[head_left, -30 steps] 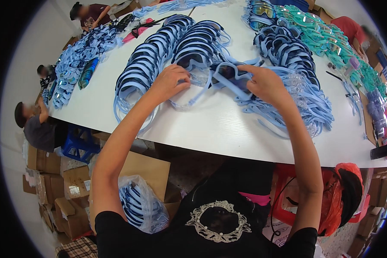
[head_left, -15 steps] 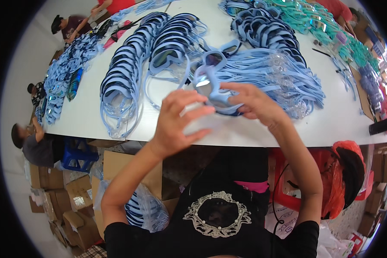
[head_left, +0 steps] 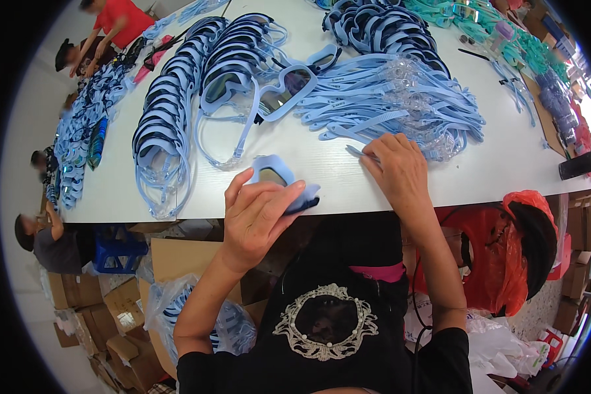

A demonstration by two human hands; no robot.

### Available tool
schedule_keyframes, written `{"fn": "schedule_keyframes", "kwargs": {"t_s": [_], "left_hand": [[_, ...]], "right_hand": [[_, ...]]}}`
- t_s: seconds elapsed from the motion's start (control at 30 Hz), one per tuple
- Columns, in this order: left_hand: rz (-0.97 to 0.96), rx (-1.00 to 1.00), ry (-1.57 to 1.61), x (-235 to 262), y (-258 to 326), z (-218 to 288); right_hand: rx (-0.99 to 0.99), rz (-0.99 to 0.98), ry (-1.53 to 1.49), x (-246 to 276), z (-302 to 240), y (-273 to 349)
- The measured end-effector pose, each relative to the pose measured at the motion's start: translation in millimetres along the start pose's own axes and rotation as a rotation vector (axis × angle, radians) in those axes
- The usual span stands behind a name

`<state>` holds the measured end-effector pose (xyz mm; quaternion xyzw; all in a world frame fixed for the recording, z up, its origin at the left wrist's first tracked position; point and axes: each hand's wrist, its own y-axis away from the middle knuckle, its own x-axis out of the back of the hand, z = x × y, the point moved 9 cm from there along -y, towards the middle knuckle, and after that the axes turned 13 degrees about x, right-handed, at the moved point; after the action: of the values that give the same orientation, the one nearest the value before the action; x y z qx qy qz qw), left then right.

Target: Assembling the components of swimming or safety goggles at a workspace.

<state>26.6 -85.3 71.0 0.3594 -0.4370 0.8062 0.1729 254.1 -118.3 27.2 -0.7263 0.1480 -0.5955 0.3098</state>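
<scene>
My left hand [head_left: 255,220] is closed on a pair of light blue goggles [head_left: 274,169], held tilted just above the table's front edge; part of the goggles is hidden behind the fingers. At the near side of a heap of light blue straps [head_left: 368,98] with clear buckles, my right hand [head_left: 402,174] is closed on a strap [head_left: 354,151] whose end pokes out beside the fingertips. Beyond my left hand, loose goggles [head_left: 287,92] lie next to a row of nested goggles [head_left: 233,72] with straps on.
Another long row of strapped goggles [head_left: 161,118] runs along the left, and more frames [head_left: 387,33] are stacked at the back. A black cylinder [head_left: 578,166] stands at the right edge of the white table [head_left: 466,180]. Other people work at the far left. Cardboard boxes [head_left: 125,305] crowd the floor.
My left hand has drawn the goggles nearer to me, and my right hand has let go of them. The right hand has come down at the strap heap and gripped a strap.
</scene>
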Motion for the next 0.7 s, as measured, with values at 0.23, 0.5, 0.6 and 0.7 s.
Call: {"fn": "schedule_keyframes", "kwargs": {"t_s": [0.23,0.5,0.6,0.7], "left_hand": [[-0.125,0.156,0.136,-15.2,-37.6,-7.3],[-0.446,0.298,0.425,-33.7,-66.2,-17.7],[-0.534,0.336,0.477,-42.3,-67.3,-22.6],[-0.658,0.377,0.503,-48.8,-69.1,-20.2]], "right_hand": [[-0.436,0.077,-0.962,-6.5,0.3,6.7],[-0.057,0.419,-0.582,31.8,-20.6,-8.3],[0.114,0.541,-0.390,43.6,-26.4,-5.2],[0.199,0.518,-0.304,43.8,-29.9,-10.6]]}}
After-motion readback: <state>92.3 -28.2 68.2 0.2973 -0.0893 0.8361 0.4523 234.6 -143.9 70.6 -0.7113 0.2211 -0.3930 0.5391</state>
